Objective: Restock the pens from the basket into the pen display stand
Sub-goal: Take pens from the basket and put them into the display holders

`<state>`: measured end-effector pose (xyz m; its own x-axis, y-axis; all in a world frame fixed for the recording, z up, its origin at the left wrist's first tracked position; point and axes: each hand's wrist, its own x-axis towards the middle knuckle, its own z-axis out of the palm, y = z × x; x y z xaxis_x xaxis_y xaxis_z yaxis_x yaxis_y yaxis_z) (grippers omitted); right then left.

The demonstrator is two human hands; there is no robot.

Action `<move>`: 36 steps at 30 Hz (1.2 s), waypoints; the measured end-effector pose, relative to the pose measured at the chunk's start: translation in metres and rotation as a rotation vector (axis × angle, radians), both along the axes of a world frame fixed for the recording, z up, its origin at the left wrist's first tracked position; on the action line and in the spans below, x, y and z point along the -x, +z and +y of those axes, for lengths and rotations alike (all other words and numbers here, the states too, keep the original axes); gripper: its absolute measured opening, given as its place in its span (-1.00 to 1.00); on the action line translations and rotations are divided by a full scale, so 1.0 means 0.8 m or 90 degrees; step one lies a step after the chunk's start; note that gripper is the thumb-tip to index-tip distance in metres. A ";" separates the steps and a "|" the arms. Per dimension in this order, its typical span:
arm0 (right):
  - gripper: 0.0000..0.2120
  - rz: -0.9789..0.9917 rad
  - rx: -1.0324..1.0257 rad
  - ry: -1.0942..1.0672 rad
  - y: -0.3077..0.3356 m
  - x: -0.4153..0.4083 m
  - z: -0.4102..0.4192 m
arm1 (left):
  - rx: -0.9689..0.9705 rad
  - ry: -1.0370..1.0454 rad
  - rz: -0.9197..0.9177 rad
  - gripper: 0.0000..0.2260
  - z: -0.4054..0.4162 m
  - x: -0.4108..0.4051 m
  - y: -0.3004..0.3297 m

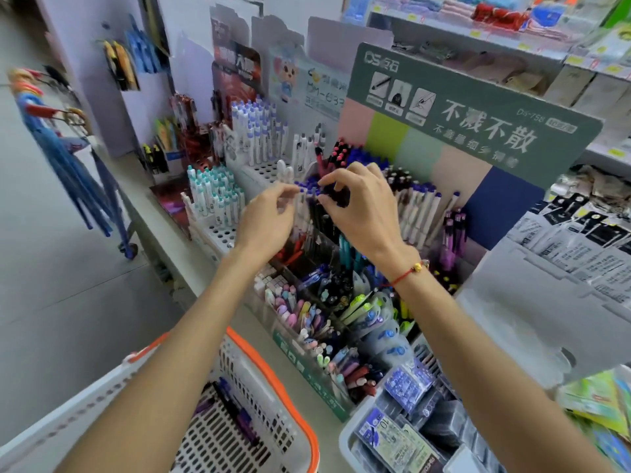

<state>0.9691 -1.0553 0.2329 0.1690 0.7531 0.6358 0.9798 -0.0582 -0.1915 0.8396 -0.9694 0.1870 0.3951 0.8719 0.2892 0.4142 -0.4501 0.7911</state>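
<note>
Both hands are raised over the tiered pen display stand point(341, 213) with the grey-green header card. The right hand point(362, 206) has thumb and forefinger curled round the dark top ends of a small cluster of pens point(336, 196), apparently blue-capped, at the upper middle of the stand. The left hand point(269, 216) pinches what looks like one slim pale pen just beside them; motion blur prevents confirming whether it truly holds it.

Progress: judged well advanced. The white slotted plastic basket with the orange rim point(273, 370), at lower left and well apart from the hands, shows only a few dark blue and purple pens point(235, 407) lying on its floor, perhaps three or four; the forearm hides part of the floor, so an exact count is not possible. The stand's rows appear largely filled, with some empty holes visible in the white perforated trays point(222, 233) to the left.

Remaining: seat the pens now in hand, then transfer those in the basket.

Count: two hands, one basket, one stand in work; the pens standing in it are too many and too blurred to number.
</note>
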 end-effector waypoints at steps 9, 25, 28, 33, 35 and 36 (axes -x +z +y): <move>-0.83 0.145 0.229 0.202 -0.151 0.135 -0.015 | 0.210 0.203 0.023 -0.75 -0.075 0.174 -0.144; -0.54 -0.009 0.833 0.387 -0.441 0.297 -0.055 | 0.561 0.412 0.361 -0.53 -0.274 0.397 -0.428; -0.38 -0.043 0.814 0.434 -0.481 0.321 -0.060 | 0.557 0.278 0.488 -0.36 -0.280 0.411 -0.470; -0.15 -0.133 0.785 0.483 -0.542 0.354 -0.069 | 0.530 0.225 0.566 -0.18 -0.279 0.410 -0.504; -0.05 -0.228 0.768 0.509 -0.556 0.369 -0.072 | 0.449 0.261 0.553 -0.27 -0.273 0.414 -0.507; -0.02 -0.263 0.747 0.514 -0.562 0.375 -0.072 | 0.405 0.272 0.544 -0.32 -0.267 0.418 -0.507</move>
<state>0.6690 -1.1128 -0.2170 -0.5721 0.6576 -0.4903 0.7934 0.5952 -0.1275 0.5050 -1.1828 -0.2186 -0.1128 0.8738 -0.4731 0.9482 0.2370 0.2116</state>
